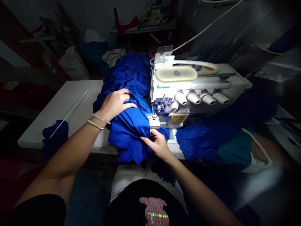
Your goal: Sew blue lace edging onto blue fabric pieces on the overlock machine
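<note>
A royal blue fabric point(128, 130) lies bunched on the white table in front of a white overlock sewing machine point(188, 91). My left hand point(115, 103) rests on top of the fabric just left of the presser foot point(155, 114), fingers curled and pressing the cloth down beside a strip of blue lace trim point(138, 94). Closer to me, my right hand point(157, 144) pinches the fabric's near edge a little below the needle area. Two thin bracelets point(98, 121) sit on my left wrist.
The white table point(68, 106) carries a long white ruler point(70, 110) and a dark blue scrap point(55, 133) at its left. More blue lace point(204, 141) piles up right of the machine. Bags and another machine point(152, 17) stand behind in the dark.
</note>
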`<state>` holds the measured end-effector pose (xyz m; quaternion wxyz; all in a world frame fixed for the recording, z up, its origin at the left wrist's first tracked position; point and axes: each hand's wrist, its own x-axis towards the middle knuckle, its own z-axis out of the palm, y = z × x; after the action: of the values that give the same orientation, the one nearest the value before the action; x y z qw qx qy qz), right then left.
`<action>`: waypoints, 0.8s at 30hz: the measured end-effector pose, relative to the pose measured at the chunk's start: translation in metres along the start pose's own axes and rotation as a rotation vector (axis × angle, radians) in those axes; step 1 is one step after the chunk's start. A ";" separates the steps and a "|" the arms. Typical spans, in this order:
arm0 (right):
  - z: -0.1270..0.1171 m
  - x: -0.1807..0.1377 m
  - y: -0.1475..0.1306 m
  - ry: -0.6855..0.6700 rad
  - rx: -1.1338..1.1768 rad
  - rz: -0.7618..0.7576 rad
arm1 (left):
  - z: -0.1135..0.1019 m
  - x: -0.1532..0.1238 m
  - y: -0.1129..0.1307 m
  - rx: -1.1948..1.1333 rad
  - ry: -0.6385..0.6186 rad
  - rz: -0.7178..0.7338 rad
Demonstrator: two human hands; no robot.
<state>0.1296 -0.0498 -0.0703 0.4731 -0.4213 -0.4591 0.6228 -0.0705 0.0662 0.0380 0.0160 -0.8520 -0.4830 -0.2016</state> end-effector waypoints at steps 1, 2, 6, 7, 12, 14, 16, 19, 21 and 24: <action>0.003 0.002 0.002 0.005 0.008 -0.007 | 0.002 -0.003 0.005 0.060 0.053 -0.018; 0.005 0.001 0.003 -0.001 0.013 -0.008 | 0.004 -0.009 0.014 0.100 0.111 -0.039; 0.005 -0.012 -0.004 -0.032 0.059 0.039 | 0.016 -0.052 0.065 -0.002 0.207 0.029; 0.004 -0.017 -0.006 -0.030 0.073 0.056 | 0.019 -0.063 0.074 -0.060 0.191 0.072; -0.001 -0.034 -0.015 -0.058 0.033 0.062 | 0.026 -0.088 0.085 -0.123 0.075 0.235; -0.003 -0.041 -0.016 -0.087 -0.056 0.023 | 0.026 -0.087 0.083 -0.115 0.018 0.268; -0.004 -0.048 -0.017 -0.128 -0.156 -0.004 | 0.026 -0.085 0.084 -0.114 -0.006 0.273; -0.003 -0.055 -0.019 -0.180 -0.214 -0.003 | 0.024 -0.079 0.088 -0.136 0.024 0.210; -0.002 -0.055 -0.019 -0.186 -0.181 0.003 | 0.025 -0.072 0.087 -0.155 0.045 0.139; 0.002 -0.048 -0.018 -0.159 -0.078 0.051 | 0.028 -0.050 0.074 -0.126 0.055 -0.017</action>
<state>0.1402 -0.0949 -0.0482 0.4026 -0.4000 -0.5082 0.6477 -0.0228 -0.0080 0.0066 -0.0262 -0.8414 -0.4757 -0.2552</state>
